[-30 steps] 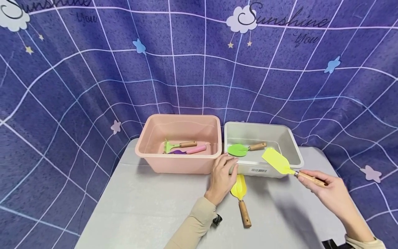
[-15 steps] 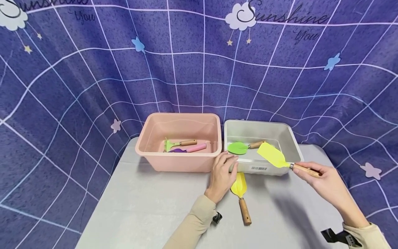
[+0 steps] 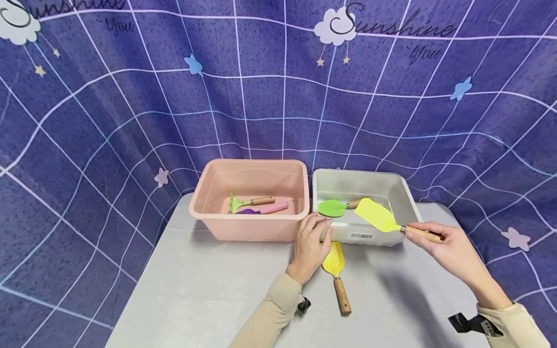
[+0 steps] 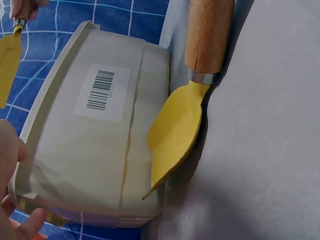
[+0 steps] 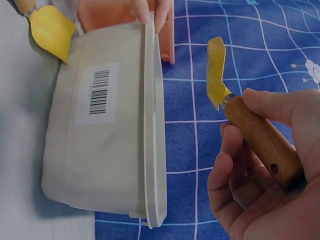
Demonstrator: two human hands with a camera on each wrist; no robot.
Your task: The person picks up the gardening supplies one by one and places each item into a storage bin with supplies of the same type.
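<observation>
- Head view, and look at the right hand [image 3: 450,249]: grasping the wooden handle of the held trowel [image 3: 382,220], it has edged left, further across the grey box [image 3: 387,237] than a moment ago!
- That yellow blade now hides the handle end of the green trowel [image 3: 332,208], which lies inside the same box.
- Over to the right wrist view: clear air between blade and rim, so the held trowel hangs above the box, not set down (thumb along the wood, nicely steady).
- Left hand [image 3: 310,246] keeps its place, grasping the grey box at its near left corner; a bracing hold, I'd judge.
- So what does the shift mean? The blade sits better over the box's inside, though whether it is on its way in, I can't tell.
- Meanwhile, no change for the second yellow trowel [image 3: 338,284], lying on the worktop [image 3: 209,290] just beside the grey box, or for the pink box [image 3: 248,229] with its tools.
</observation>
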